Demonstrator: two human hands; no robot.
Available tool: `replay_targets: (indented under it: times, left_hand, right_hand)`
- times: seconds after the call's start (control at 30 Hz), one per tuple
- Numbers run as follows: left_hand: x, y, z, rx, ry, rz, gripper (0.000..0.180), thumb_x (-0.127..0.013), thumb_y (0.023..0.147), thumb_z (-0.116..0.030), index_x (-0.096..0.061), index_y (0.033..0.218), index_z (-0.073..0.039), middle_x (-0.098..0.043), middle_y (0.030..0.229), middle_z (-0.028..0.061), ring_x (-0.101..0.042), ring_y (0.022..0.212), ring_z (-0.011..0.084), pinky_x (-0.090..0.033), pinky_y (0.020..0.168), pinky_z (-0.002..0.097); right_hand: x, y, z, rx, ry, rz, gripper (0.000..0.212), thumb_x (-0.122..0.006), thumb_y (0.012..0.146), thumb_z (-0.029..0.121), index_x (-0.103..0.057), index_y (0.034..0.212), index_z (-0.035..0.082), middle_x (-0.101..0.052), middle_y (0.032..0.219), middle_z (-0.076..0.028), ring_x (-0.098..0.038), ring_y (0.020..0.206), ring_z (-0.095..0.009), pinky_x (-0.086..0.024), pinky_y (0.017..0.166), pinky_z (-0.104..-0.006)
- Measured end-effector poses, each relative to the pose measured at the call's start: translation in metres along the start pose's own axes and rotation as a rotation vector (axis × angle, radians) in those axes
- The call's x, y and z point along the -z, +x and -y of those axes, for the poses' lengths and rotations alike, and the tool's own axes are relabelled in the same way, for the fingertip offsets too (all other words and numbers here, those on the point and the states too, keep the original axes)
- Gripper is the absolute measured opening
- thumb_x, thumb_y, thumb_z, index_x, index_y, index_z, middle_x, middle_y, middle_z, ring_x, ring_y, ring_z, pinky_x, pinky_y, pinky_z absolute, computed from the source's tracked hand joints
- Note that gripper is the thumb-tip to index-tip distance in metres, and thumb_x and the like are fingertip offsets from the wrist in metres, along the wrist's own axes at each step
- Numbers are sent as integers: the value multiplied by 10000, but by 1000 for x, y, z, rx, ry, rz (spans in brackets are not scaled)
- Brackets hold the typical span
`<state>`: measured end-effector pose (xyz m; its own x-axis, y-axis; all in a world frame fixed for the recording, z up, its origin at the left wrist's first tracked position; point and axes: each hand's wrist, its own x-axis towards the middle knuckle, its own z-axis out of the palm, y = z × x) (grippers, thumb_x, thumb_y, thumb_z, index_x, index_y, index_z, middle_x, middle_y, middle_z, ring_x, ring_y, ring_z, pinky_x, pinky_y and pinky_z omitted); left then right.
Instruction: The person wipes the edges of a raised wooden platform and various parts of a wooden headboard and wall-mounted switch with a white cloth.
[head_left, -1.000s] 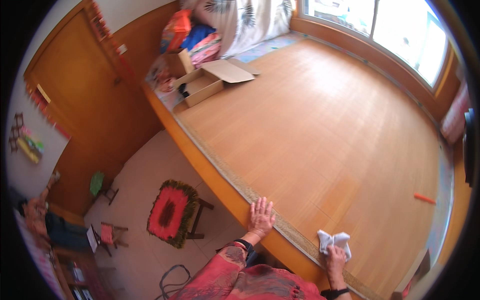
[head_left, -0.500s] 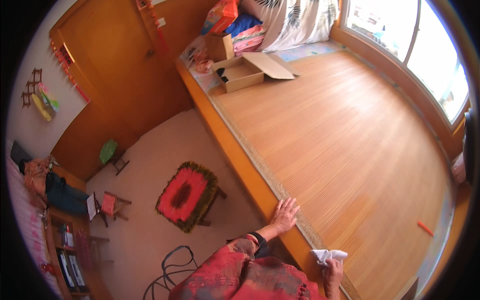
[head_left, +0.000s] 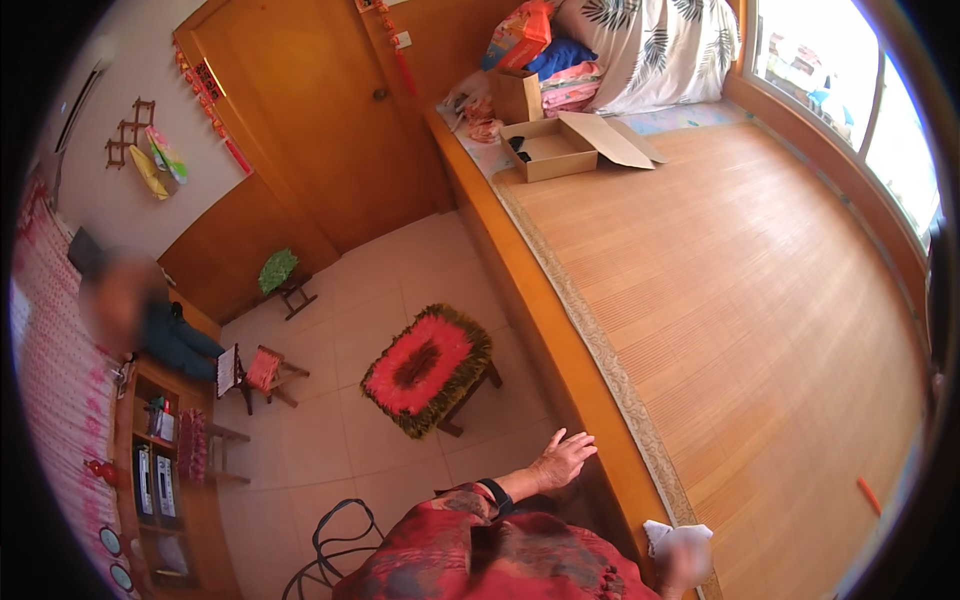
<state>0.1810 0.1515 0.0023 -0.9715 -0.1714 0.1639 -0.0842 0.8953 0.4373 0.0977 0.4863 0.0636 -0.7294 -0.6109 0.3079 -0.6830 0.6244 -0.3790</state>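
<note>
Room: tiled floor (head_left: 318, 450), wood-panelled wall, daylight from R.

Far L: pink-patterned curtain (head_left: 60, 350); seated person (head_left: 175, 335) in dark lower clothing, well apart; wood cabinet (head_left: 213, 545) w/ files upright. Next, sm. stool (head_left: 264, 369) w/ red seat, then brown door (head_left: 300, 120). Mid-floor: lg. stool (head_left: 420, 368), red top, dark fringe.

L hand (head_left: 563, 462): fingers extended, slightly apart, nothing held; beside wood bed edge (head_left: 500, 235), contact can't tell. Beyond, on bed's far end: cardboard box (head_left: 560, 152), lid folded out, sm. black item inside; orange pkg (head_left: 518, 38) near it.

R hand (head_left: 686, 565), blurred: closed on white cloth (head_left: 660, 533), finger placement unclear. Cloth at near end of bed, over its edge & mat's patterned border, bunched, one corner sticking out L of hand. Contact w/ surface can't tell.

Handling (est.): cloth v. light, soft, limp, not fragile, low slip; best hold = bunched middle, flat under fingers; corner alone would flop.

R: tan mat (head_left: 720, 300), orange stick (head_left: 868, 495) lying nr far R rim; bright window (head_left: 815, 75) beyond.

Labels: none seen on cloth; file spines & pkg marked, too sm. to read.
</note>
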Motion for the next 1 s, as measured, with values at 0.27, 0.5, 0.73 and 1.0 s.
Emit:
replay_targets:
  times: [0.27, 0.5, 0.73, 1.0]
  left_hand:
    - [17, -4, -13, -199, -167, -39, 301, -572, 726, -47, -550, 1026, -59, -506, 1149, 115, -450, 1128, 259, -348, 940, 420]
    - [4, 57, -10, -524, -335, 4, 255, -553, 735, -31, -565, 990, -38, -548, 1092, 132, -519, 1030, 281, -412, 881, 378]
    - [-8, 106, -9, -728, -431, 142, 243, -545, 741, -50, -573, 982, -42, -557, 1073, 144, -530, 1007, 306, -431, 854, 378]
    - [-6, 120, -19, -968, -426, 356, 247, -541, 731, -37, -571, 975, -61, -549, 1085, 132, -524, 1009, 302, -419, 853, 386]
  right_hand:
    - [-2, -59, -11, -48, -260, -1, 364, -676, 681, 229, -602, 1013, 98, -604, 942, -149, -561, 941, -317, -430, 861, -438]
    - [0, -86, -12, -354, -366, -260, 124, -639, 723, 160, -602, 746, 44, -583, 769, -90, -558, 670, -242, -453, 574, -317]
    - [-23, -88, 15, -1065, 154, -183, 322, -464, 642, -15, -600, 931, 29, -612, 945, -158, -559, 954, -322, -424, 858, -349]
    - [-71, -35, 92, -1149, 849, -294, 389, -527, 730, 119, -544, 1105, 20, -610, 1007, -162, -574, 980, -231, -428, 848, -301]
